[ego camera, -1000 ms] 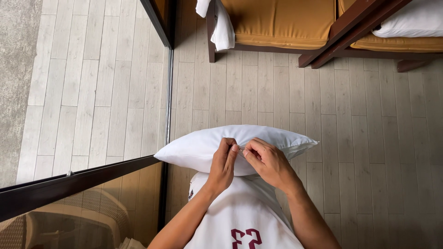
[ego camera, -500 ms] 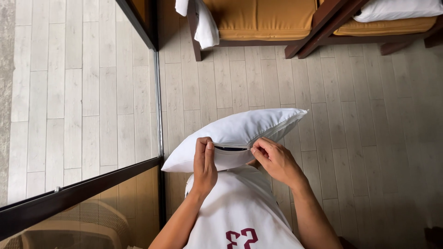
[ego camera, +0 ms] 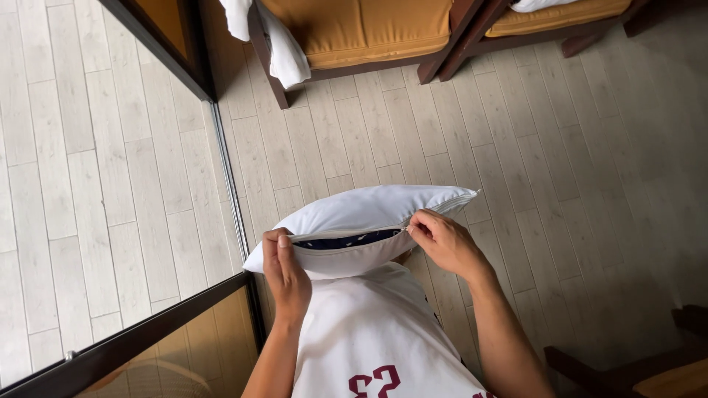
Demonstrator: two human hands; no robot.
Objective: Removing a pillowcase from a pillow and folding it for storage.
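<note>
Against the person's chest, left hand [ego camera: 286,274] pinches the near edge of a soft, light white fabric pillow [ego camera: 361,225] while right hand [ego camera: 442,242] grips its zipper pull, cover half open, best held by the seam, above pale plank floor [ego camera: 575,169].

Soft, even daylight, bright overall. Brightest patch is the pale floor [ego camera: 88,184] left of the pillow [ego camera: 361,221], past the glass [ego camera: 184,354], so light seems to come from that side. The floor right of the pillow falls gradually dimmer, darkest at the far lower right corner. Faint soft shadow under the pillow, no hard edges. Warm amber reflection in the glass below-left of the pillow, no harsh glare. Focus sharp around the pillow. Floorboards fan outward toward the frame edges, wide-angle stretch. No motion blur.
</note>
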